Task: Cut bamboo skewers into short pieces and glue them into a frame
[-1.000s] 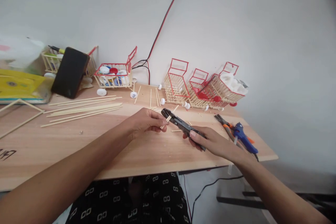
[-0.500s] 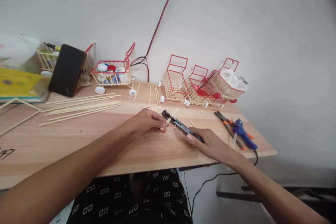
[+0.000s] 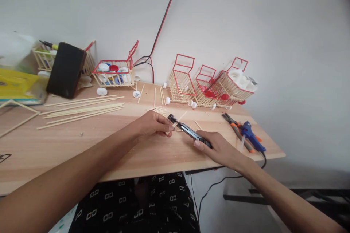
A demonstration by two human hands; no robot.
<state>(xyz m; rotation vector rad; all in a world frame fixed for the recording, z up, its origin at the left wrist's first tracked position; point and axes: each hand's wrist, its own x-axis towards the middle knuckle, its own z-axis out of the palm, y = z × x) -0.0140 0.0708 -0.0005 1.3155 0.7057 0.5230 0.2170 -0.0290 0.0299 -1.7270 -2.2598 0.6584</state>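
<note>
My left hand (image 3: 157, 125) is closed in a pinch on a short, thin wooden stick (image 3: 174, 125), which slants up to the right. The stick meets a long, dark grey metal hand tool (image 3: 188, 131) near its black head; I cannot make out exactly what kind of tool it is. Wrapped round the tool's lower end is my right hand (image 3: 216, 145), thumb along its side. Just behind my left fingers lies a small pile of short sticks (image 3: 160, 109), partly hidden. Another short piece (image 3: 198, 125) rests beyond the tool.
Long sticks (image 3: 82, 113) lie at left, near a phone (image 3: 67, 70) and yellow packet (image 3: 18, 83). Miniature wooden carts with red rims, one of bottle caps (image 3: 113, 74) and another (image 3: 182, 83), line the wall. Pliers (image 3: 236, 129) and a blue glue gun (image 3: 251, 134) lie at right.
The view has shifted slightly, so the things on the table appear a little further left and higher. Both hands keep nearly the same pose, with the stick still against the tool.
</note>
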